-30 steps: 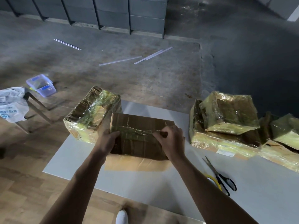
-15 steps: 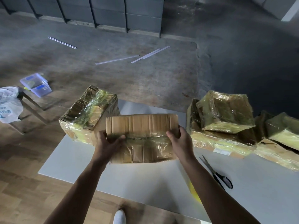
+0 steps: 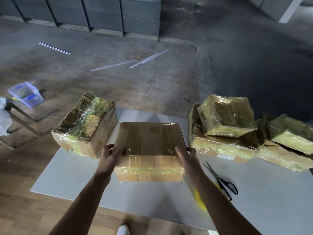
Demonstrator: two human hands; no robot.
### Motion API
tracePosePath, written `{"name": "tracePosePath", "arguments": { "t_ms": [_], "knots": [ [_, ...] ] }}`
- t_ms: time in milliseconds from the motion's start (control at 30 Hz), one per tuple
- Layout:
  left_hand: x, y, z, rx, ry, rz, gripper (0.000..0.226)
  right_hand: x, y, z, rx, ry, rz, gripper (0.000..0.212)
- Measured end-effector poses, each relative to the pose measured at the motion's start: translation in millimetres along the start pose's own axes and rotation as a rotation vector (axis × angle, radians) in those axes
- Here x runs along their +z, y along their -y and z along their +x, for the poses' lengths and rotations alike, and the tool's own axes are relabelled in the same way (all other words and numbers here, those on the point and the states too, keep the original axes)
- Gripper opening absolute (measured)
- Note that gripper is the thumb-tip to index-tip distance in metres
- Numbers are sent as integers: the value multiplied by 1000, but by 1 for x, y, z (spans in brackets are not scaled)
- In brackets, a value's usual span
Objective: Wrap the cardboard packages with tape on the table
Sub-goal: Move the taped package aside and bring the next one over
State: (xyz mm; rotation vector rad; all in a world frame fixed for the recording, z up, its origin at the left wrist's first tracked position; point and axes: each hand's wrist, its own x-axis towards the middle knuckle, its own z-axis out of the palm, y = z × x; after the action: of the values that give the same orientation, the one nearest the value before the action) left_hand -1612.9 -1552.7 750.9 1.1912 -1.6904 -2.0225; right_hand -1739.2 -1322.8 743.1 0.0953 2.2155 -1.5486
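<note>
A flat cardboard package (image 3: pixel 149 141) with clear tape bands across it lies at the middle of the white table (image 3: pixel 81 177), its broad face up. My left hand (image 3: pixel 111 156) grips its near left corner, thumb on top. My right hand (image 3: pixel 187 157) grips the near right corner the same way. A yellow tape roll (image 3: pixel 199 200) peeks out from under my right forearm, mostly hidden.
A tape-wrapped box (image 3: pixel 85 126) stands just left of the held package. Several wrapped packages (image 3: pixel 227 119) are piled at the right. Black-handled scissors (image 3: pixel 220 179) lie right of my right arm. A plastic container (image 3: pixel 25 94) sits on the floor at far left.
The package was turned over toward me, from standing on edge to lying flat with its broad face up. Both hands shifted to its near corners.
</note>
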Motion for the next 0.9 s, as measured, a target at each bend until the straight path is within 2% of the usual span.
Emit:
{"name": "tracePosePath", "arguments": {
  "t_ms": [133,233,367,533,700,900],
  "knots": [
    [4,2,6,34,18,10,35,-1,-4,4,-57,81,-78,32],
    [11,-6,22,102,17,83,31,-3,1,14,-106,92,-122,24],
    [29,-21,50,193,23,262,23,-4,21,36,-156,6,-225,39],
    [53,-25,86,208,59,391,21,-2,37,67,-177,-113,-406,47],
    [72,-34,104,248,83,509,17,2,43,85,-189,-163,-515,56],
    [75,-50,100,294,60,720,29,16,49,78,-155,-179,-747,68]
  ]
}}
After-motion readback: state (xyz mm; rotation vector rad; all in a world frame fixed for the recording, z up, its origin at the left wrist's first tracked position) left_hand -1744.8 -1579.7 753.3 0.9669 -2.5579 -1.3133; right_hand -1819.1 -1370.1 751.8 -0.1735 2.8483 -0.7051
